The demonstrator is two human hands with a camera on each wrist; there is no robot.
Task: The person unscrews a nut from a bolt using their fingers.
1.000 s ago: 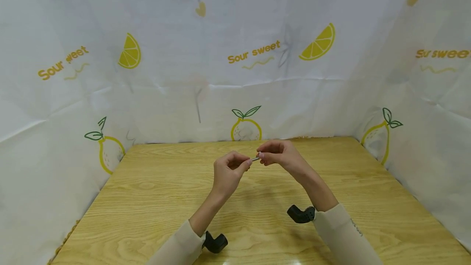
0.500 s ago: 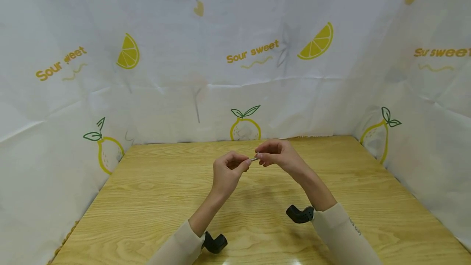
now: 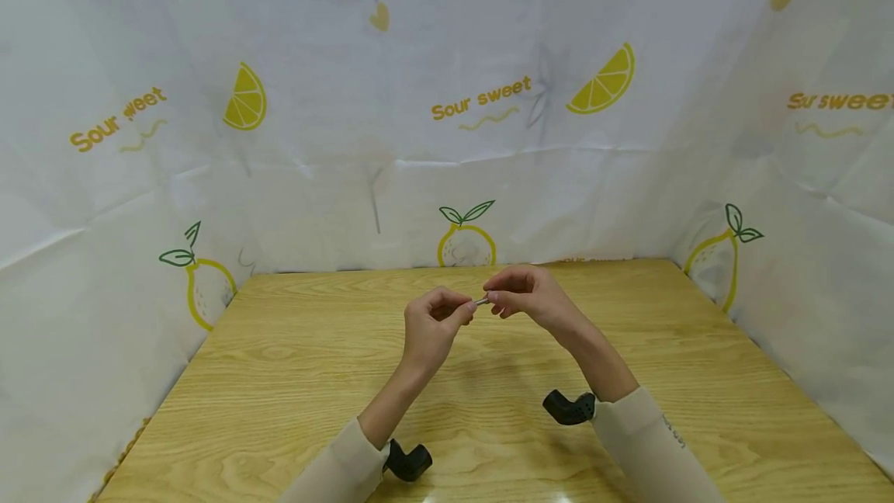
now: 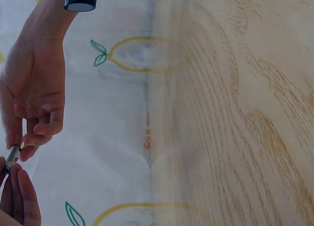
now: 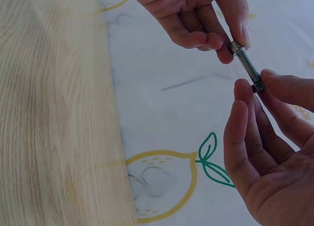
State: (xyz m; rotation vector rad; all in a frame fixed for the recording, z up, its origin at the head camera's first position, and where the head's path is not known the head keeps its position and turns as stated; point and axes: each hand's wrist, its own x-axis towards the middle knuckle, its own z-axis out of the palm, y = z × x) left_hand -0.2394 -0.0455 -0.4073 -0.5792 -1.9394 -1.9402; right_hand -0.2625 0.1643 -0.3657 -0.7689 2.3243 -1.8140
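Note:
A silver bolt [image 5: 248, 65] with a threaded shank is held in the air between both hands, above the far part of the table. My left hand [image 3: 429, 332] pinches its wider head end between thumb and fingers. At the other end, thumb and fingertips of my right hand [image 3: 541, 301] pinch a small dark nut [image 5: 258, 86] around the shank's tip. Bare thread shows between the two grips in the right wrist view. The left wrist view catches the bolt [image 4: 12, 157] at its left edge, partly covered by fingertips.
The wooden table [image 3: 293, 379] lies below the hands. A white cloth [image 3: 335, 200] printed with lemons surrounds it at the back and sides. Black wrist-worn devices [image 3: 569, 407] stick out from both sleeves.
My right fingertips have come slightly left, toward the left hand, and less of the bolt shows between them. The left hand stays nearly still.

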